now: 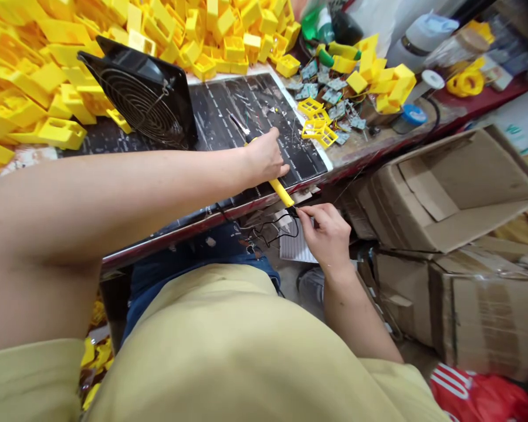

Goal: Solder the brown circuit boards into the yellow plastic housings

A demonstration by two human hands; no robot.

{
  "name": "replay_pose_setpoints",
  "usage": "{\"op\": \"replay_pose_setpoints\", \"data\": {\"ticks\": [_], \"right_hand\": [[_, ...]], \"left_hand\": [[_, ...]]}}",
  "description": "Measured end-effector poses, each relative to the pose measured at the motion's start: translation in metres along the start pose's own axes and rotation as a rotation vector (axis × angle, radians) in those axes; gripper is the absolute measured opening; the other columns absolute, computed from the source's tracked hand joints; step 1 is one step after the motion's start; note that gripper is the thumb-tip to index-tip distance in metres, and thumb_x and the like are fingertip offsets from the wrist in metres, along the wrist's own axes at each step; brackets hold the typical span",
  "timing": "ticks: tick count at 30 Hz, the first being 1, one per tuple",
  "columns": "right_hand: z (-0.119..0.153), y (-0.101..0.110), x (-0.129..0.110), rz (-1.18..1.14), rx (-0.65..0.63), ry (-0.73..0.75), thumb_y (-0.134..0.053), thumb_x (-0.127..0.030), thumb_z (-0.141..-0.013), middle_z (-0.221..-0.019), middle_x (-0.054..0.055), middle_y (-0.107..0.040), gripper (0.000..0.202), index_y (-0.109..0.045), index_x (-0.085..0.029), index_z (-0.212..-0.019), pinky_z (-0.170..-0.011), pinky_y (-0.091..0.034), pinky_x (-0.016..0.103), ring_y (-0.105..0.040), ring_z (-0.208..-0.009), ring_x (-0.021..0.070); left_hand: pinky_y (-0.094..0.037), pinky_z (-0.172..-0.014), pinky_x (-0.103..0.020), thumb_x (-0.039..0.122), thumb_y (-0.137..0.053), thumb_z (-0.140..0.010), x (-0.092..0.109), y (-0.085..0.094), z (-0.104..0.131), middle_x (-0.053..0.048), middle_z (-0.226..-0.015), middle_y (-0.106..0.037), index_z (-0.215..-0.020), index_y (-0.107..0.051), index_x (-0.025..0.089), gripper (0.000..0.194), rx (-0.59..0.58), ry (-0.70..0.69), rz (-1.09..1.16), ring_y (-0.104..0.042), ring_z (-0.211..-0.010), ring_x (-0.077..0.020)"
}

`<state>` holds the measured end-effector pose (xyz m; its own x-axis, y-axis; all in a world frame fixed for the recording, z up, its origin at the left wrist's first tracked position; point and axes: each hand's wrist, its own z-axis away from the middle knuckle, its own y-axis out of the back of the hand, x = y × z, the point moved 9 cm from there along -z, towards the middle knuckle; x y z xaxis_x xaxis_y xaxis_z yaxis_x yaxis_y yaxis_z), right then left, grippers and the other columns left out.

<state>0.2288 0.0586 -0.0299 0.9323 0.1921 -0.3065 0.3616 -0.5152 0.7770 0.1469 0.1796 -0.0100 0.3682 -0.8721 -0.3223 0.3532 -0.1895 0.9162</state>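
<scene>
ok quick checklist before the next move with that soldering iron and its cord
1. Left hand grips soldering iron by its yellow handle: ok.
2. Iron's metal tip lies over the black mat, away from the yellow plastic housings: ok.
3. Right hand pinches the black cord just below the table edge: ok.
4. Cord free of tangles: not ok, it loops under the edge.
5. Tip hot or cold: cannot tell.
6. Fan clear of the tip: ok.

Glossy yellow plastic soldering iron handle (281, 192)
</scene>
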Motion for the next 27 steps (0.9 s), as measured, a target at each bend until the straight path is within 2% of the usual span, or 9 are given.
{"op": "replay_pose_setpoints", "data": {"ticks": [5, 7, 12, 16, 21, 27], "right_hand": [[-0.002, -0.003, -0.002, 0.028, -0.023, 0.015, -0.054, -0.029, -0.099, -0.086, 0.006, -0.067, 0.019, -0.069, -0.02, -0.091, -0.074, -0.051, 0.028, -0.064, -0.079, 0.0163], [-0.004, -0.004, -0.002, 0.051, -0.04, 0.022, -0.054, -0.03, -0.099, -0.087, 0.006, -0.067, 0.02, -0.07, -0.02, -0.091, -0.073, -0.05, 0.028, -0.063, -0.08, 0.0164], [-0.006, -0.003, -0.002, 0.085, -0.067, 0.04, -0.053, -0.036, -0.1, -0.089, 0.006, -0.068, 0.025, -0.072, -0.022, -0.092, -0.068, -0.047, 0.025, -0.064, -0.08, 0.0153], [-0.004, -0.001, -0.002, 0.08, -0.04, 0.039, -0.056, -0.04, -0.1, -0.087, 0.004, -0.068, 0.025, -0.074, -0.023, -0.102, -0.064, -0.046, 0.025, -0.064, -0.077, 0.014], [0.002, 0.001, -0.006, 0.087, 0.003, 0.043, -0.057, -0.036, -0.1, -0.081, 0.002, -0.067, 0.023, -0.076, -0.024, -0.098, -0.061, -0.043, 0.024, -0.062, -0.071, 0.0119], [0.013, 0.016, 0.002, 0.091, 0.037, 0.041, -0.058, -0.034, -0.1, -0.079, 0.002, -0.067, 0.021, -0.076, -0.022, -0.095, -0.064, -0.043, 0.024, -0.062, -0.071, 0.0121]], "left_hand": [[-0.036, -0.113, -0.05, 0.006, -0.058, -0.083, -0.009, -0.006, -0.006, -0.009, -0.105, -0.078, -0.122, -0.073, 0.025, 0.046, 0.11, 0.049, 0.188, -0.068, -0.118, -0.0322], [-0.037, -0.113, -0.051, 0.01, -0.058, -0.084, -0.01, -0.009, -0.008, -0.008, -0.106, -0.078, -0.122, -0.072, 0.028, 0.044, 0.125, 0.058, 0.176, -0.067, -0.119, -0.0324], [-0.04, -0.108, -0.052, 0.02, -0.052, -0.085, -0.002, -0.012, -0.007, -0.007, -0.106, -0.078, -0.134, -0.062, 0.03, 0.051, 0.031, -0.016, -0.056, -0.068, -0.115, -0.0322], [-0.041, -0.106, -0.051, 0.022, -0.054, -0.084, -0.002, -0.005, -0.004, -0.007, -0.105, -0.078, -0.13, -0.065, 0.028, 0.047, 0.024, -0.004, -0.025, -0.068, -0.112, -0.0324], [-0.039, -0.104, -0.048, 0.015, -0.051, -0.082, -0.001, -0.009, -0.005, -0.01, -0.104, -0.078, -0.133, -0.062, 0.024, 0.053, 0.014, -0.019, -0.073, -0.068, -0.112, -0.0323], [-0.039, -0.103, -0.049, 0.017, -0.05, -0.082, -0.005, -0.01, -0.004, -0.009, -0.101, -0.078, -0.129, -0.063, 0.026, 0.049, 0.044, 0.001, -0.033, -0.068, -0.112, -0.0324]]}}
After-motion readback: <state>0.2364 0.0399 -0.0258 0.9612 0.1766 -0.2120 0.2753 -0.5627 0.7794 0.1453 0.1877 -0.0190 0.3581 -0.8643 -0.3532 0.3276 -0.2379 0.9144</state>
